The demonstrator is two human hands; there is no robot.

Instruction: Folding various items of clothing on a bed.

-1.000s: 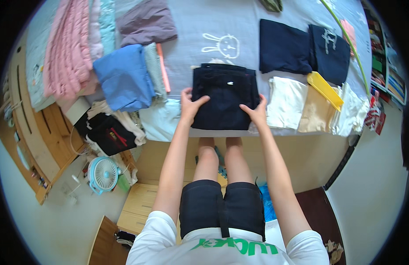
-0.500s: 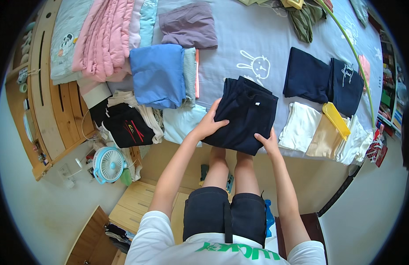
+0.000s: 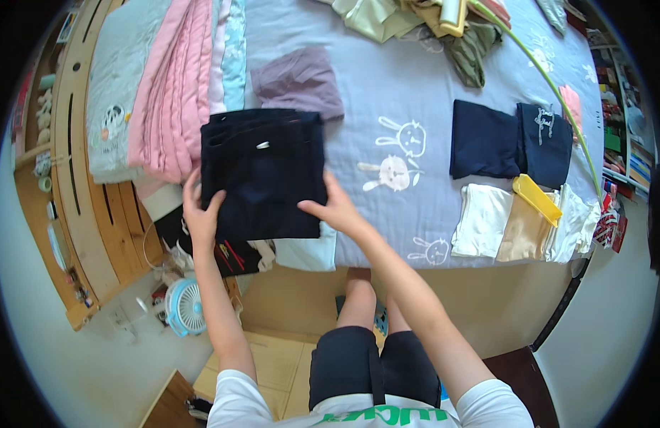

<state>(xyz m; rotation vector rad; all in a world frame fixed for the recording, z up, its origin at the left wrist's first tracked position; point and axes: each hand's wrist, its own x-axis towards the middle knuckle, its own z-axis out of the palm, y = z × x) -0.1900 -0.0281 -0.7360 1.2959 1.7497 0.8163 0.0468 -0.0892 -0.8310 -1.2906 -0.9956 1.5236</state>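
My hands hold folded dark trousers (image 3: pixel 262 189), left on the bed (image 3: pixel 415 214).
My left hand (image 3: pixel 201 216) and right hand (image 3: pixel 340 209) pinch opposite edges; they've moved left, hiding the blue cloth, so placement seems underway. Purple cloth (image 3: pixel 298 82) lies beyond.

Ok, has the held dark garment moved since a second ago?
Yes, the held garment has moved left: it was below and right of the purple garment, and now reaches past that one's left edge.
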